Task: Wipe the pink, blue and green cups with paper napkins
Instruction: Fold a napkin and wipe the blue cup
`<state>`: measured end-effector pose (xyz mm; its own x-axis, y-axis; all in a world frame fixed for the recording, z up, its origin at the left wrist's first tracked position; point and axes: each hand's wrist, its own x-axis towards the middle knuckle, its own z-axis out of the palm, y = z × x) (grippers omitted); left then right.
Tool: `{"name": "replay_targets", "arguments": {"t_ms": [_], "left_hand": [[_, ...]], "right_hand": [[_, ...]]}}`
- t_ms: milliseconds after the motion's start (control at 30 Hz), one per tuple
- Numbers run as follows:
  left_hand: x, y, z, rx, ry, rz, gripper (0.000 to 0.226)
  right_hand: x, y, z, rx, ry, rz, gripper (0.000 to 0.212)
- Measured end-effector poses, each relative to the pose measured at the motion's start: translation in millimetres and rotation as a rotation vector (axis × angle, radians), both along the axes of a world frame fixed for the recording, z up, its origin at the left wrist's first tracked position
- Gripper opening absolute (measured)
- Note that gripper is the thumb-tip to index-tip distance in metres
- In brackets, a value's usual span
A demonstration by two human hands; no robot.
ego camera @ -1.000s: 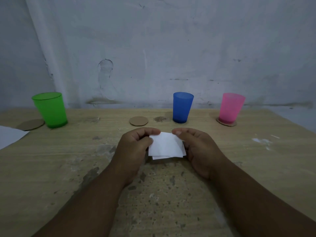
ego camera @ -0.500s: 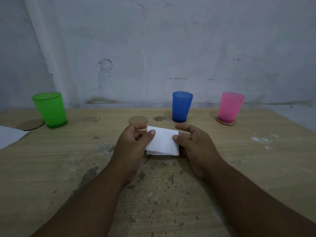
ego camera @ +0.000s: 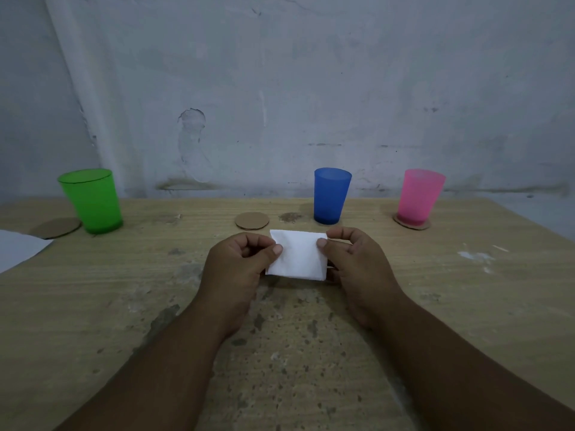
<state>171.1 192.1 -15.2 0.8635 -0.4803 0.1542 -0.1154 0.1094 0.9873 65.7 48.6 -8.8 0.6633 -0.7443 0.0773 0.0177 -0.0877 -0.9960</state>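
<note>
L hand (ego camera: 236,265) + R hand (ego camera: 357,262) each pinch 1 side of folded napkin (ego camera: 298,258), near centre. Green cup (ego camera: 91,200) far left, blue cup (ego camera: 331,195) just beyond napkin, pink cup (ego camera: 420,197) far right. Imo crease into firm pad 1st.

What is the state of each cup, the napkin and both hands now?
Green cup, upright, untouched.
Blue cup, upright, on the bare table.
Pink cup, upright, on a cardboard disc.
Napkin, folded, held at both side edges.
Left hand, pinches the napkin's left edge.
Right hand, pinches the napkin's right edge.
</note>
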Motion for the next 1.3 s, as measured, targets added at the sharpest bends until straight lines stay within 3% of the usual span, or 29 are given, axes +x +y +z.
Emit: {"name": "replay_targets", "arguments": {"t_ms": [267, 333, 467, 567, 933, 1033, 1133, 1300], "left_hand": [[-0.5, -0.4, 3.3, -0.001, 0.022, 0.014, 0.025], [-0.6, -1.5, 4.2, -0.033, 0.05, 0.021, 0.03], [-6.3, -6.2, 8.8, -0.136, 0.144, 0.055, 0.033], [-19.0, -13.5, 12.5, -0.18, 0.244, 0.029, 0.032], [-34.8, -73.1, 26.6, -0.253, 0.653, -0.057, 0.031], [-34.8, -93.9, 26.4, -0.185, 0.479, -0.034, 0.03], [-26.9, -106.7, 29.3, -0.098, 0.226, 0.072, 0.032], [4.7, -138.9, 24.0, 0.087, -0.103, 0.203, 0.035]], "right_hand": [[-2.1, 4.5, 6.0, 0.095, 0.05, 0.099, 0.08], [-1.6, 6.5, 9.8, 0.206, 0.014, 0.114, 0.074], [2.1, 25.2, 16.1, 0.638, -0.211, 0.182, 0.033], [4.8, 39.3, 15.4, 0.683, -0.287, 0.124, 0.015], [4.8, 17.0, 29.0, 0.707, -0.443, -0.09, 0.023], [9.7, -14.2, 40.3, 0.649, -0.463, -0.218, 0.016], [9.8, -49.2, 50.5, 0.457, -0.406, -0.333, 0.015], [13.9, -98.5, 41.4, 0.287, -0.269, -0.5, 0.042]]}}
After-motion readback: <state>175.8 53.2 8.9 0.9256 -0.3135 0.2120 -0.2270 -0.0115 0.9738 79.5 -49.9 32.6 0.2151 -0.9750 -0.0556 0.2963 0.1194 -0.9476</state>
